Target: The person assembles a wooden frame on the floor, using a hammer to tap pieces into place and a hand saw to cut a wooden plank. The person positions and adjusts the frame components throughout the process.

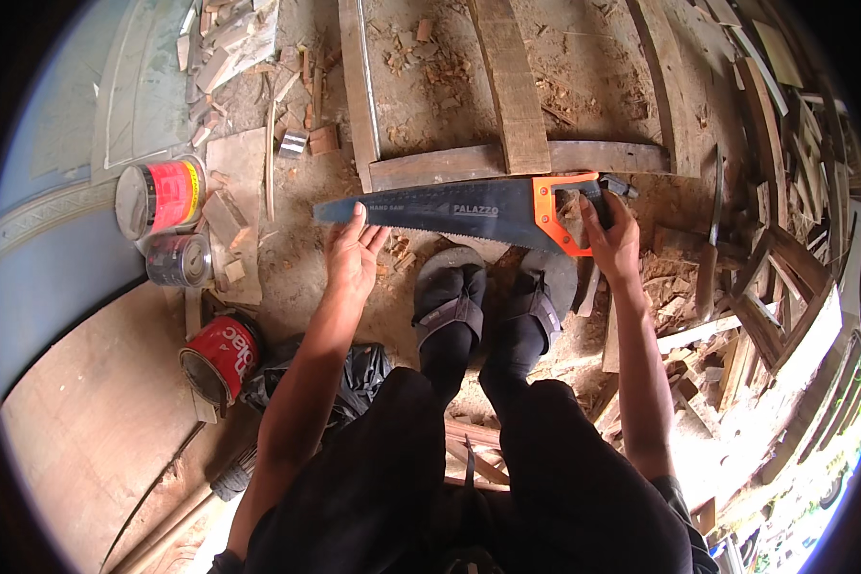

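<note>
A hand saw [469,212] with a dark blade and an orange and black handle lies level across my view, teeth toward me. Its handle, on the right, is wrapped by my right hand [612,230]. Near the narrow tip on the left, my left hand [354,251] pinches the blade, thumb on top and the other fingers partly under it. Just beyond the saw, a wooden frame has a crosspiece [430,168] and a long plank [512,86] running away from me.
Paint cans [163,196] and a red can [222,356] stand at left beside a black plastic bag [359,373]. Wood offcuts [775,297] pile up at right, near a long-bladed tool [710,258]. My sandalled feet [450,297] are below the saw. Chips litter the dirt floor.
</note>
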